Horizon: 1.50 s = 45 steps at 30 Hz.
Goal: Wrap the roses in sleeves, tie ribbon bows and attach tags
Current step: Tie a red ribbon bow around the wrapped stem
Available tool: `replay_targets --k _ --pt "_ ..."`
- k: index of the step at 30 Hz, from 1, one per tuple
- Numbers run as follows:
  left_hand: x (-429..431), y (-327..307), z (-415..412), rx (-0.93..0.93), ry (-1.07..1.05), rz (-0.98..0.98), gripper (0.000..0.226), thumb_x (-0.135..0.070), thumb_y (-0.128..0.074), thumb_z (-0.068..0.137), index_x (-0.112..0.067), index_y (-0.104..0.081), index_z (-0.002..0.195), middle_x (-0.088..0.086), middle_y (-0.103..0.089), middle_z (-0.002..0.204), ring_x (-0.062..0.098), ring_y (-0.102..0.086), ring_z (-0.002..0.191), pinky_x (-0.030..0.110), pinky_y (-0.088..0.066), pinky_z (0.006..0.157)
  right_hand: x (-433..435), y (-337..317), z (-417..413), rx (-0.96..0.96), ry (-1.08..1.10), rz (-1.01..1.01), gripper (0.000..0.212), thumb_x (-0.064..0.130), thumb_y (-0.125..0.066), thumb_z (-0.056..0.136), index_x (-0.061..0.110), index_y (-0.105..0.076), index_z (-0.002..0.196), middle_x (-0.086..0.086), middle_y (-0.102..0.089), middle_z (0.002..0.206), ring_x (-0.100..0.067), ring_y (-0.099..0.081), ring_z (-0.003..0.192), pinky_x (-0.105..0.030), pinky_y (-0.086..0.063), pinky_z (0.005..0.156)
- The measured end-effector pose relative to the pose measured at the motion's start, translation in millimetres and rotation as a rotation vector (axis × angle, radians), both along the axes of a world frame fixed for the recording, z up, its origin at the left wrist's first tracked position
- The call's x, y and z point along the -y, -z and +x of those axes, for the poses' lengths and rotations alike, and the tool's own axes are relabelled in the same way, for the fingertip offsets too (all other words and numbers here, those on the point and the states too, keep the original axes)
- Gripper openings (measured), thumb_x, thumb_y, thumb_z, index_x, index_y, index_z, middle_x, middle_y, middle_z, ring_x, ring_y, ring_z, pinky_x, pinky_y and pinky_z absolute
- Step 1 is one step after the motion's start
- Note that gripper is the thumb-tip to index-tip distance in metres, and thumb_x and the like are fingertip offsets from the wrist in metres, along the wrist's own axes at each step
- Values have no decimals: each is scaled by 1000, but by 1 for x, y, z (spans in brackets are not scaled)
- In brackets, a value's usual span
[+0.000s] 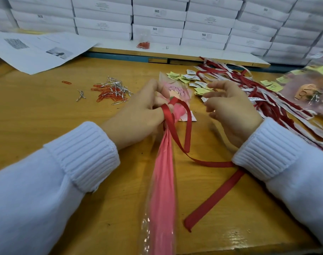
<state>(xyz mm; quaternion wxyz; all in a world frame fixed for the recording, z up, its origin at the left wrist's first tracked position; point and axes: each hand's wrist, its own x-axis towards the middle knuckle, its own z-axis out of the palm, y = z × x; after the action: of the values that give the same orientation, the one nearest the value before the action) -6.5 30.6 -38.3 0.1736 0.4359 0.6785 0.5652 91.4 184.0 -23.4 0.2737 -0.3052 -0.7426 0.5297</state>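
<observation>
— What is hard to make out here?

— The rose itself. The left hand (144, 111) is covering the spot where the pink sleeve (162, 172) is bunching at centre frame, so I cannot make the flower out. The sleeve's lower end is running off the bottom edge, and its clear outer film is glaring there.

— And the lettering?

— It is showing on the sleeve's wide top, just above the left hand's fingers, but it is sitting upside down and soft (the pink card (191, 117) beneath is half covered too).

— What is the left hand doing?

— Its fingers are curling tight round the gathered neck of the sleeve, and the red ribbon (188, 129) is looping over one finger. From there the ribbon is trailing down the centre, passing under the right cuff (267, 151) and ending on the desk (46, 111) at lower right.

— The right hand?

— The right hand (230, 109) is hovering at centre right, just apart from the sleeve, fingers loosely bent and spread, gripping nothing I can see; its fingertips are blurring.

— Behind it?

— Paper tags (195, 83) and a heap of ribbons (271, 105) are lying at upper right.
</observation>
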Motion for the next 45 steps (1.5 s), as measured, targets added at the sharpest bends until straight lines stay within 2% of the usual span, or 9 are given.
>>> replay_targets --k 3,7,11,20,26,29,38,43,45 --pt "0 1 0 -36 1 9 15 -9 -57 91 -17 -45 88 -1 -62 59 3 -54 48 16 -43 53 8 -3 6 -122 -158 182 31 1 -60 83 24 -56 103 2 -63 93 -7 -63 78 -23 -49 64" --pt "0 4 0 -43 18 7 10 -12 -57 92 -16 -49 87 -2 -64 58 15 -60 58 40 -52 68 25 5 6 27 -592 407 34 -3 -68 78 12 -60 107 -6 -64 96 -18 -63 84 -27 -52 69" --pt "0 2 1 -64 11 10 10 -14 -59 91 -6 -54 86 -2 -64 56 13 -60 55 39 -54 67 28 11 0 30 -556 486 18 -1 -69 78 2 -64 95 -6 -66 82 -11 -61 73 -34 -53 70" --pt "0 -2 6 -86 -51 -23 13 -16 -63 89 -5 -58 85 8 -68 62 39 -66 72 57 -53 73 26 10 0 17 -481 406 14 0 -59 84 9 -68 77 -19 -63 73 -39 -58 71 -52 -50 71" --pt "0 -2 2 -119 -118 -63 9 -19 -74 80 -13 -68 75 23 -69 79 43 -64 83 55 -51 83 25 11 -1 49 -445 393 15 1 -60 86 14 -68 81 -4 -65 69 -18 -59 64 -40 -53 71" --pt "2 -2 -1 -99 -91 -147 10 -13 -79 74 -20 -72 75 5 -74 77 28 -69 81 48 -53 86 24 10 0 45 -416 384 13 0 -60 87 10 -68 84 1 -64 66 -8 -59 61 -28 -53 67" --pt "2 -1 0 -59 -37 -175 8 -23 -70 83 -20 -72 76 9 -71 85 30 -66 89 48 -52 89 19 10 1 42 -462 418 15 -2 -67 81 8 -67 93 -12 -67 87 -28 -63 72 -39 -56 75" --pt "3 -5 5 138 32 -133 16 -7 -63 87 -9 -63 71 1 -63 61 12 -57 58 20 -47 52 19 10 2 21 -466 431 26 -8 -68 75 10 -59 92 -5 -65 88 -18 -56 65 -22 -49 59" --pt "2 -6 7 229 49 -121 16 -2 -58 89 -6 -59 74 3 -66 66 11 -53 59 19 -41 53 20 9 3 31 -455 455 25 -10 -64 74 9 -57 90 0 -64 84 -18 -57 65 -20 -46 58"
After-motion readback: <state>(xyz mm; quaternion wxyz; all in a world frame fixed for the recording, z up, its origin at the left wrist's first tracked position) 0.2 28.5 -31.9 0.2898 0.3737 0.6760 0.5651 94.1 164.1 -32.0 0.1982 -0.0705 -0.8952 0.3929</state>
